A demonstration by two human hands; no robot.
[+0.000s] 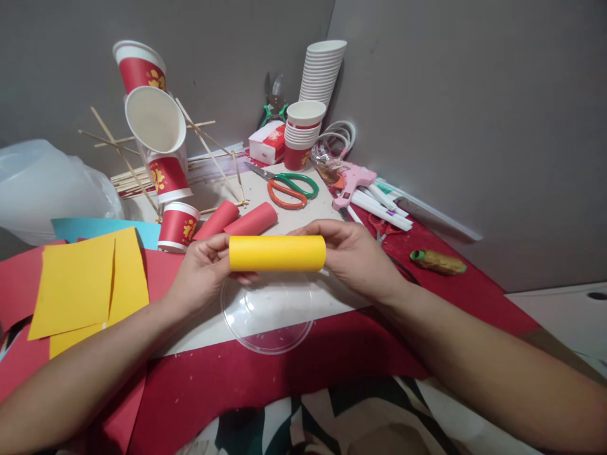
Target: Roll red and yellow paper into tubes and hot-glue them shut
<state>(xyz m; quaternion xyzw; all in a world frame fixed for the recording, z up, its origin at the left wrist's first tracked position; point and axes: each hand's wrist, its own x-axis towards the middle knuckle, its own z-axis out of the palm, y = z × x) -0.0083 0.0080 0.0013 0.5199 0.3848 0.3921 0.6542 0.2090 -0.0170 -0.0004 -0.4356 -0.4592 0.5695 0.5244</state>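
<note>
A yellow paper tube (277,254) is held level between my two hands. My left hand (205,273) grips its left end, thumb in front and fingers behind and below. Around the right end my right hand (355,256) is closed, its fingers partly hidden behind the tube. Just beyond lie two red paper tubes (251,219), side by side on the white board (190,338). Below the yellow tube rests a clear round plastic lid (268,316), half on the board and half on the red cloth (341,351).
Red-and-white paper cups (178,226) stand tilted in a pile among thin wooden sticks (137,183). Yellow paper sheets (76,284) lie at the left. Scissors (289,189), stacked cups (303,136), a pink glue gun (353,183) and a thread spool (439,261) sit farther back and right.
</note>
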